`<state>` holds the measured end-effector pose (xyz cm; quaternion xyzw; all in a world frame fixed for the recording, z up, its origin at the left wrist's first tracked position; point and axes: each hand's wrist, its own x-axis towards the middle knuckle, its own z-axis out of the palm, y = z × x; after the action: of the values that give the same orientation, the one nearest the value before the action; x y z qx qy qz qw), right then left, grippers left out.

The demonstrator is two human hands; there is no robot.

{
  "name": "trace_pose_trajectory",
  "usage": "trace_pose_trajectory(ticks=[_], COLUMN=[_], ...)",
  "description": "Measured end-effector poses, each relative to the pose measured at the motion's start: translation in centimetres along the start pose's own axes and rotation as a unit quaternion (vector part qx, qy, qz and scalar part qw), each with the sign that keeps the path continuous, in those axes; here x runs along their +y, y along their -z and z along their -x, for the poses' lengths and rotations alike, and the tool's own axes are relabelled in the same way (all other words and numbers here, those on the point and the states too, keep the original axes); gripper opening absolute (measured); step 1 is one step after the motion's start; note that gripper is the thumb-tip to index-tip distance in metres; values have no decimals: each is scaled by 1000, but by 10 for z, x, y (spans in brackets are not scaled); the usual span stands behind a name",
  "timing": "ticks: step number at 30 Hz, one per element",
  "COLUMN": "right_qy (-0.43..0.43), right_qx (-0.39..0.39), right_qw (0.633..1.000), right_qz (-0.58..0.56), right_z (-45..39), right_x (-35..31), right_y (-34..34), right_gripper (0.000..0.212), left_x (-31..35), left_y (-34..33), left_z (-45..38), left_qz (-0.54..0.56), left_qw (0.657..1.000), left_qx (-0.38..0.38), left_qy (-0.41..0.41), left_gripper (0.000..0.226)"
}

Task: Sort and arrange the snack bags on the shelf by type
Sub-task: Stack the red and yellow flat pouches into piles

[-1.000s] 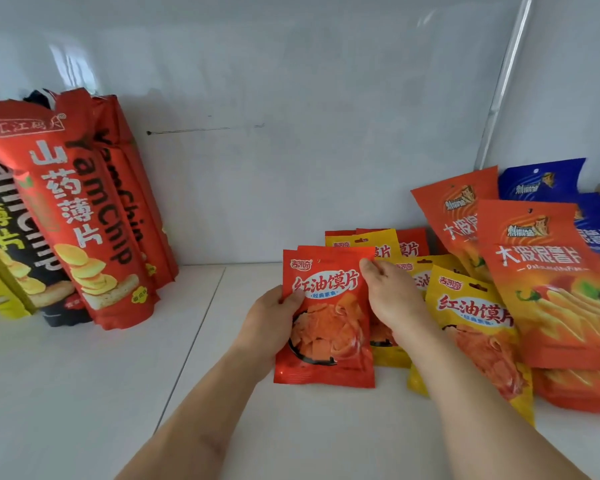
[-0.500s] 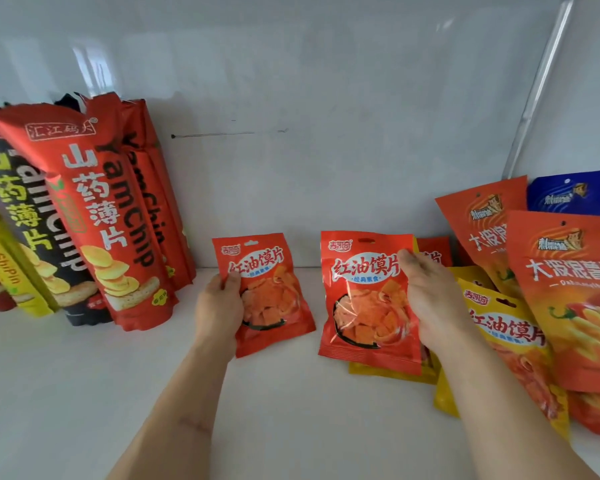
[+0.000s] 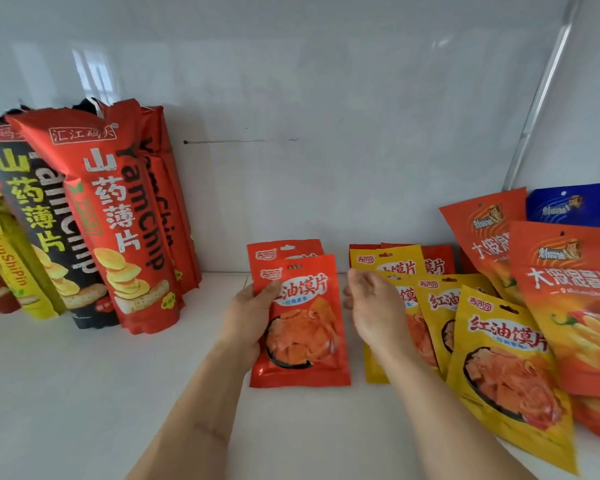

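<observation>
Left hand: grips front red snack bag, upright on white shelf.
Right hand: fingers relaxed, holding nothing, before yellow snack bags.

A glossy white back wall rises beyond the left hand. On it, above that hand and slightly to its left, runs a thin dark horizontal scratch. Higher and further left is a pale window reflection. Up and to the right of the right hand, a pale slanted strip lines the corner.
</observation>
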<state>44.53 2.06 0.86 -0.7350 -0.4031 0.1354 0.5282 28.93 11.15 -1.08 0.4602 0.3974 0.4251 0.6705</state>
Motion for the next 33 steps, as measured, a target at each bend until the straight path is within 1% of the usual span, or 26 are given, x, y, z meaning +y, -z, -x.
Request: trace_pose_trajectory(ticks=[2, 4, 5, 7, 10, 12, 13, 17, 19, 22, 23, 25, 27, 29, 33], right_qy=[23, 28, 25, 21, 48, 77, 83, 28, 3, -60, -85, -118, -134, -145, -149], right_qx=[20, 0, -16, -31, -8, 5, -8, -124, -155, -158, -166, -180, -188, -191, -174], right_qw=[994, 979, 972, 969, 973, 977, 980, 988, 988, 978, 967, 946, 933, 920, 919], right_qz=[103, 202, 232, 244, 224, 198, 180, 89, 16, -124, -173, -243, -276, -310, -321], right_z=[-5, -10, -11, -11, -6, 0, 4, 19, 21, 16, 15, 14, 15, 15, 13], right_x=[12, 25, 28, 32, 28, 19, 15, 1, 1, 1, 1, 1, 2, 4, 2], right_y=[18, 34, 38, 41, 37, 32, 27, 2, -7, -14, -15, -18, -20, -22, -26], right_gripper=[39, 45, 46, 47, 47, 49, 52, 62, 55, 38, 34, 34, 35, 30, 29], left_x=[3, 4, 3, 2, 1, 1, 1, 0, 2, 6, 8, 11, 13, 16, 22], left_y=[12, 21, 23, 21, 13, 9, 7, 0, -2, -2, -2, -2, -2, -3, -2], left_z=[-6, -11, -13, -15, -14, -13, -12, -7, -3, 1, 2, 4, 6, 7, 7], left_qz=[12, 25, 31, 37, 33, 24, 19, 2, -11, -17, -20, -26, -25, -35, -55], left_qw=[999, 998, 997, 997, 998, 999, 999, 1000, 999, 999, 999, 999, 998, 998, 997], left_qx=[37, 58, 63, 61, 42, 33, 30, 7, -3, -20, -22, -25, -33, -36, -29], left_qy=[-2, 7, 11, 14, 16, 8, 3, -21, -32, -40, -41, -41, -43, -47, -55], left_gripper=[19, 14, 13, 12, 15, 17, 18, 23, 25, 29, 31, 33, 34, 32, 27])
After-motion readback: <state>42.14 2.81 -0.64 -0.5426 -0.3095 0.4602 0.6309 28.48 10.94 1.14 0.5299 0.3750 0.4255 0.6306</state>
